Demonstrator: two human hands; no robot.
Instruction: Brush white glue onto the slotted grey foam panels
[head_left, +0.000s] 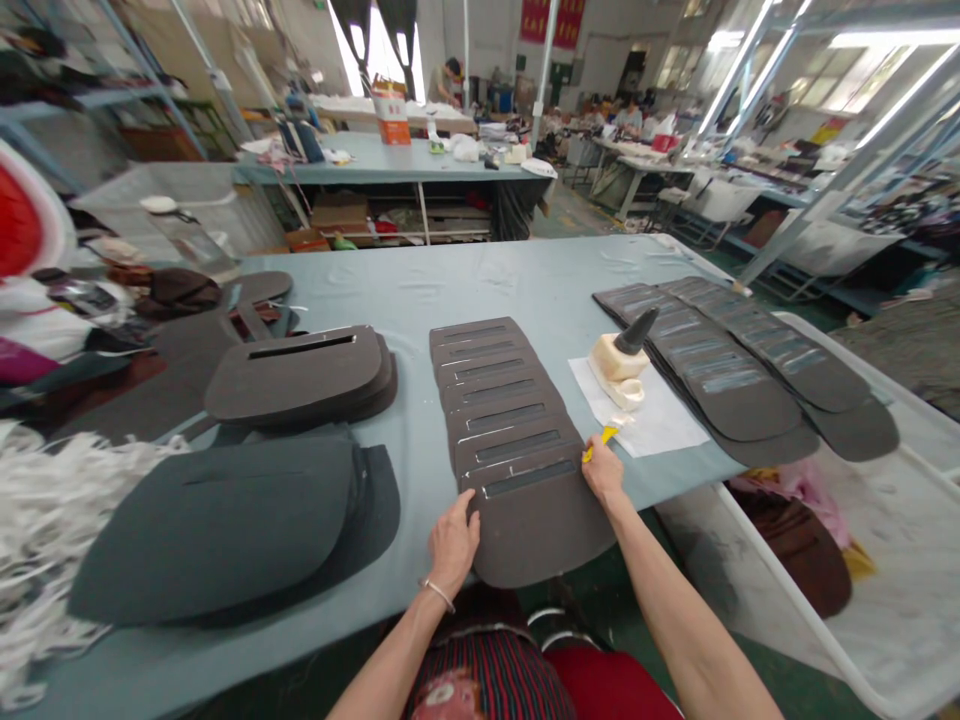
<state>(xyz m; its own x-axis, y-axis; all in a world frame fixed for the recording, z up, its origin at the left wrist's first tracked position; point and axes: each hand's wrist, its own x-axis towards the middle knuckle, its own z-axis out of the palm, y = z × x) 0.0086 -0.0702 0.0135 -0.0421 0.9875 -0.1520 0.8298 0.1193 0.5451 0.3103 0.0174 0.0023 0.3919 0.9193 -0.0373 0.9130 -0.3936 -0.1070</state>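
Both bare forearms reach forward over the near edge of the table (420, 290), the left hand (452, 540) lying flat, palm down, the right hand (604, 470) farther ahead, fingers curled closed.

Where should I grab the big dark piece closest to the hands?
Take the dark piece by its rounded near end, from the person's side. It lies flat atop the overlapped row, and that end seems to overhang the table. Left hand rests on it; right hand holds a yellow tool.
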